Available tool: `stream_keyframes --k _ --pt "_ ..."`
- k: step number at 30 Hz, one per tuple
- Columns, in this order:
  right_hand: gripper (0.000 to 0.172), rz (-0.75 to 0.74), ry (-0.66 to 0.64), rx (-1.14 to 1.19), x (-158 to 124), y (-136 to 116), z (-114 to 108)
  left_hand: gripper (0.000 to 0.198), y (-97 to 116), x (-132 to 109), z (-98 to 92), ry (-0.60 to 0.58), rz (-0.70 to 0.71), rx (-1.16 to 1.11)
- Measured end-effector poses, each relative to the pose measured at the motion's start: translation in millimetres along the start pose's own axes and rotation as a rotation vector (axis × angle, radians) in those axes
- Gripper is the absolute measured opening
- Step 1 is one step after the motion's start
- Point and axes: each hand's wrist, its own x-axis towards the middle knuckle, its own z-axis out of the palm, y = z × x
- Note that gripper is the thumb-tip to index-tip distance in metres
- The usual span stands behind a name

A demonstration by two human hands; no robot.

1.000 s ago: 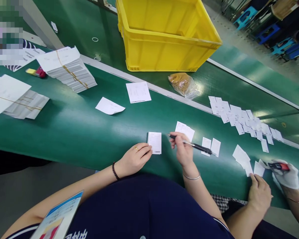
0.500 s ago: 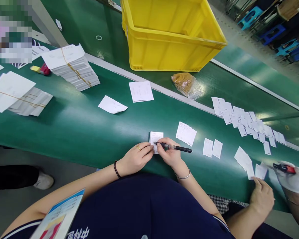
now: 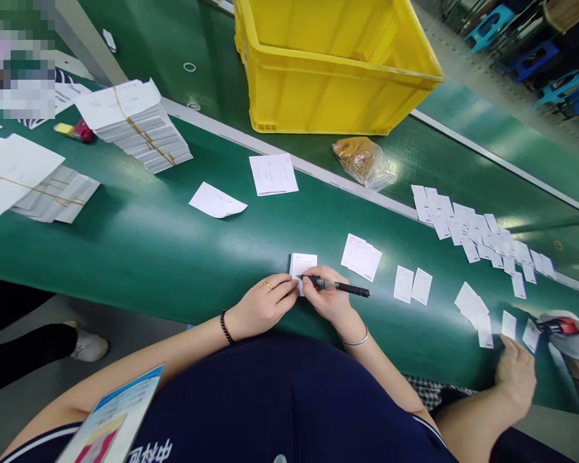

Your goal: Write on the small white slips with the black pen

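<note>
A small stack of printed paper slips lies on the green table in front of me. My left hand is closed, its fingertips pressed on the stack's lower left edge. A black pen is gripped in my right hand, and its tip meets the top slip. What is written there is too small to read. Right of my hands are some overlapping slips and two single slips lying side by side.
Banded paper bundles and a folded sheet lie left. Beyond stand a yellow crate and a bag of rubber bands. At right, a co-worker's bare hand and gloved hand handle slips near a spread pile.
My hands stay in place; the pen's rear end has shifted slightly. At right, the co-worker's gloved hand has moved right, and two slips there now lie apart.
</note>
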Motion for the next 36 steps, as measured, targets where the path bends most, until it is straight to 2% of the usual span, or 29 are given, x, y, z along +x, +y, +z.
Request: stream_keyframes --k 8,12,16,19,23,26,32,36 --pt "0.01 -0.047 0.028 -0.005 1 0 1 0.016 0 1 -0.1 0.002 -0.002 0.008" --pt "0.01 0.004 0.014 0.008 -1 0 1 0.014 0 0 -0.1 -0.005 0.002 0.002" --pt "0.008 0.118 0.035 0.141 -3 4 -1 0.013 -1 0 -0.5 -0.013 0.0 0.006" --pt "0.021 0.177 0.066 0.145 0 12 -4 0.015 -1 -1 -0.4 -0.021 -0.001 0.012" --pt "0.024 0.096 0.033 0.012 5 24 -2 0.016 -1 -1 0.2 -0.018 -0.006 0.022" --pt "0.024 0.062 0.016 0.001 6 26 -2 0.015 -1 1 -0.5 -0.006 0.0 0.029" --pt "0.02 0.047 0.057 -0.005 4 15 -9 0.013 0 2 -1.5 -0.009 0.007 0.039" --pt "0.016 0.065 0.145 0.115 1 9 -2 0.017 0 0 -0.6 -0.027 -0.012 0.014"
